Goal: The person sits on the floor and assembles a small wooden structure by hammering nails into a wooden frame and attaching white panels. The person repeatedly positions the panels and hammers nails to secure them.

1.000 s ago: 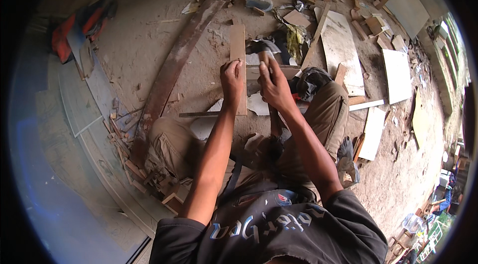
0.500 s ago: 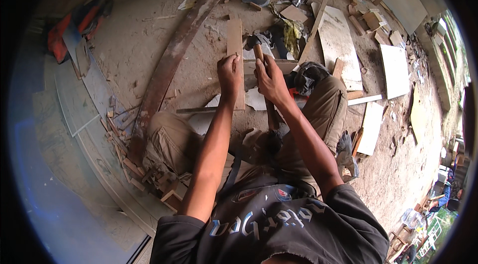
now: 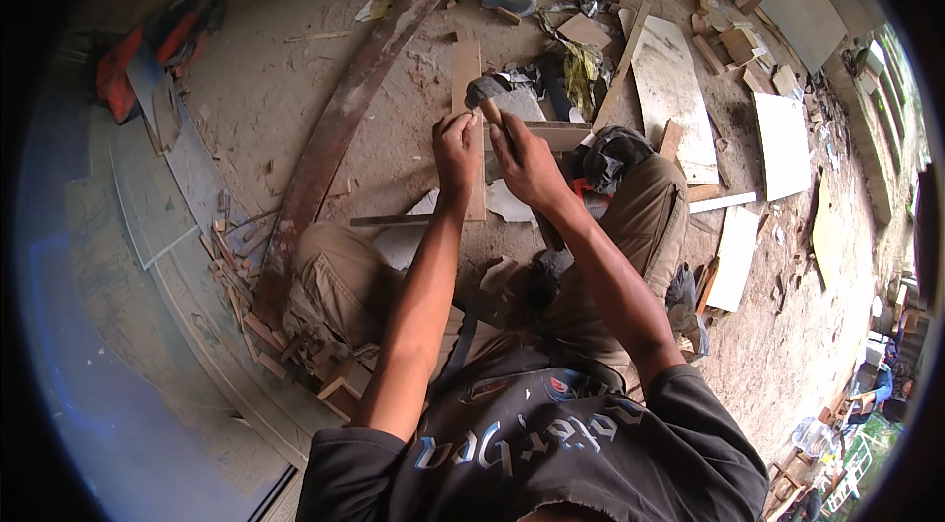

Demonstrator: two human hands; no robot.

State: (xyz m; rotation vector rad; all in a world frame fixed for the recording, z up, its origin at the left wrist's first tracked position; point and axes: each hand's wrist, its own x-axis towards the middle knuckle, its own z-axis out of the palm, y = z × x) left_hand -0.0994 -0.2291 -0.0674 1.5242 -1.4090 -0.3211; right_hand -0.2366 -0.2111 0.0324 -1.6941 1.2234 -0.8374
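Note:
My right hand (image 3: 530, 166) is wrapped round the wooden handle of a hammer (image 3: 484, 92). Its dark head is just beyond my left fingertips, over a narrow light wooden strip (image 3: 467, 69). My left hand (image 3: 456, 150) rests on that strip with thumb and fingers pinched together; whatever small thing they hold is too small to make out. The strip runs away from me between my bent knees. A wooden crosspiece (image 3: 551, 135) lies across it on the right, and a thinner dark piece (image 3: 392, 220) sticks out near its close end on the left.
A long reddish-brown plank (image 3: 340, 133) lies on the dirt floor to the left. On the right are pale boards (image 3: 672, 94), a white panel (image 3: 781, 145) and scattered wood offcuts. A crumpled black bag (image 3: 615, 156) is by my right knee. Glass-like sheets (image 3: 148, 192) lean at far left.
The hammer head has swung left and toward me, from beyond my right hand to close above my left fingertips. My right hand has tilted; my left hand has barely moved.

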